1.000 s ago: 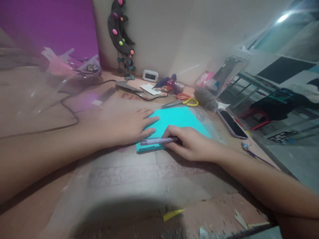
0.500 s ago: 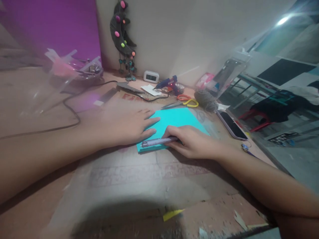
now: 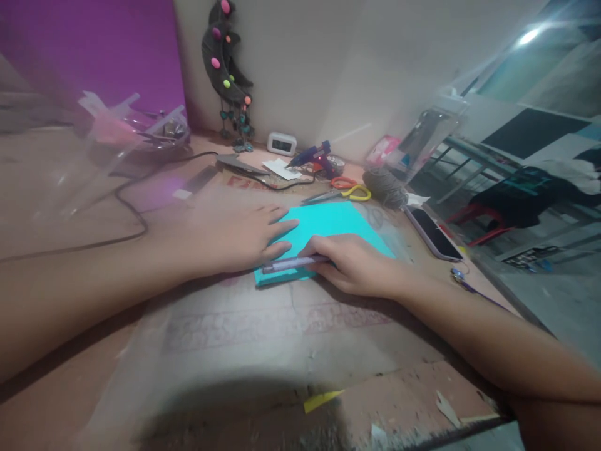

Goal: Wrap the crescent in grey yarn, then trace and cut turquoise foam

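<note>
A turquoise sheet (image 3: 328, 225) lies flat on the brown work surface (image 3: 263, 338) in the middle of the view. My left hand (image 3: 235, 235) rests on the sheet's left part, fingers stretched out flat and pressing it down. My right hand (image 3: 357, 263) is closed around a slim purple pen-like tool (image 3: 288, 264), which lies nearly flat along the sheet's near edge with its tip pointing left, close to my left fingertips.
Behind the sheet lie orange-and-yellow scissors (image 3: 345, 188), a blue glue gun (image 3: 312, 156), a ball of grey twine (image 3: 385, 186), a small white clock (image 3: 282, 144) and a black cable (image 3: 131, 207). A phone (image 3: 434, 233) lies to the right. Paper scraps (image 3: 322, 399) litter the near edge.
The tool in my right hand has slid slightly to the left along the sheet's near edge. My left hand stays in place.
</note>
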Action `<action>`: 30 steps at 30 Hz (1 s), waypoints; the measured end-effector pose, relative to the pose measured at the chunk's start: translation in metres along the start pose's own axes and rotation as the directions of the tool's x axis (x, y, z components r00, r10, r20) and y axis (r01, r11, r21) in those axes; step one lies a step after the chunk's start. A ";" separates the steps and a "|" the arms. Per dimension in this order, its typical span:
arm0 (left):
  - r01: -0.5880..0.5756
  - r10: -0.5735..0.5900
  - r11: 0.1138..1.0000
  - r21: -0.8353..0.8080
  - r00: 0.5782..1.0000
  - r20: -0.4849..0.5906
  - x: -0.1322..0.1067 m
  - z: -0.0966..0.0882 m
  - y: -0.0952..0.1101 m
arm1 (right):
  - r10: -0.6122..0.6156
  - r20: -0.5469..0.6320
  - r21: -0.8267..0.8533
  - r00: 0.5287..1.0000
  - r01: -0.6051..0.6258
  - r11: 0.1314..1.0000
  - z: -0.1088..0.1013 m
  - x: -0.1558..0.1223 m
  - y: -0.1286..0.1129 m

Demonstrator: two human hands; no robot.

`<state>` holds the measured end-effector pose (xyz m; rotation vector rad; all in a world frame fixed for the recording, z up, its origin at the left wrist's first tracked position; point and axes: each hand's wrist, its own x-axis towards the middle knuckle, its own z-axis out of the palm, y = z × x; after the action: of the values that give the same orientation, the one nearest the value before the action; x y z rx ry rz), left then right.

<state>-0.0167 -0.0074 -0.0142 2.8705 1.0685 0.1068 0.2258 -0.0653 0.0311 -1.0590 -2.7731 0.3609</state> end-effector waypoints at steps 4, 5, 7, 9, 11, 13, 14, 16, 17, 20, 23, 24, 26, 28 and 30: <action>0.002 -0.002 1.000 0.000 1.000 -0.008 0.000 0.001 0.000 | 0.116 -0.204 0.095 0.972 -0.099 0.991 -0.001 0.004 0.024; 0.003 -0.003 1.000 -0.003 1.000 -0.017 0.000 0.002 0.000 | 0.176 -0.224 0.104 0.958 -0.156 0.982 -0.004 0.006 0.031; 0.004 -0.005 1.000 -0.015 1.000 -0.029 -0.001 0.003 -0.001 | 0.292 -0.231 0.112 0.928 -0.273 0.955 -0.010 0.008 0.041; 0.013 -0.014 0.999 -0.030 0.999 -0.030 -0.001 0.003 -0.001 | 0.388 -0.286 0.172 0.876 -0.351 0.920 -0.016 0.009 0.044; 0.021 -0.022 0.999 -0.038 1.000 -0.017 -0.001 0.002 0.000 | 0.440 -0.395 0.330 0.806 -0.323 0.887 -0.019 0.007 0.038; 0.029 -0.029 0.999 -0.040 1.000 -0.008 -0.002 0.001 0.000 | 0.444 -0.416 0.554 0.793 -0.166 0.816 -0.018 0.005 0.027; 0.027 -0.028 0.999 -0.038 1.000 -0.010 -0.002 0.001 0.000 | 0.426 -0.355 0.669 0.832 -0.092 0.738 -0.017 0.004 0.020; 0.011 -0.012 0.999 -0.038 1.000 -0.024 -0.002 0.001 0.000 | 0.322 -0.111 0.855 0.940 -0.075 0.513 -0.011 0.004 0.009; 0.000 -0.002 0.999 -0.039 0.999 -0.033 -0.002 0.002 -0.001 | 0.262 0.010 0.900 0.965 -0.123 0.418 -0.007 0.005 0.005; -0.013 0.011 0.999 -0.047 0.999 -0.044 -0.001 0.005 -0.002 | 0.302 -0.064 0.895 0.951 -0.079 0.440 0.004 0.007 0.002; 0.027 -0.029 0.998 -0.048 0.999 -0.033 -0.002 0.005 -0.002 | 0.352 -0.292 0.744 0.889 -0.020 0.668 0.007 0.005 0.005; 0.035 -0.036 0.998 -0.048 0.999 -0.029 -0.002 0.005 -0.002 | 0.341 -0.301 0.711 0.890 -0.029 0.703 0.007 0.005 0.006; 0.036 -0.038 0.998 -0.050 0.999 -0.025 -0.003 0.003 0.000 | 0.322 -0.247 0.691 0.914 -0.067 0.720 0.007 0.004 0.004; 0.035 -0.036 0.998 -0.051 0.999 -0.023 -0.003 0.001 0.001 | 0.325 -0.175 0.683 0.929 -0.124 0.720 0.008 0.005 0.002; 0.044 -0.045 0.998 -0.053 0.999 -0.021 -0.002 0.001 0.001 | 0.361 -0.147 0.680 0.921 -0.171 0.713 0.011 0.008 0.000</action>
<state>-0.0174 -0.0100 -0.0152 2.8039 1.1152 0.1617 0.2178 -0.0621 0.0207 -1.1867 -1.9711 1.0533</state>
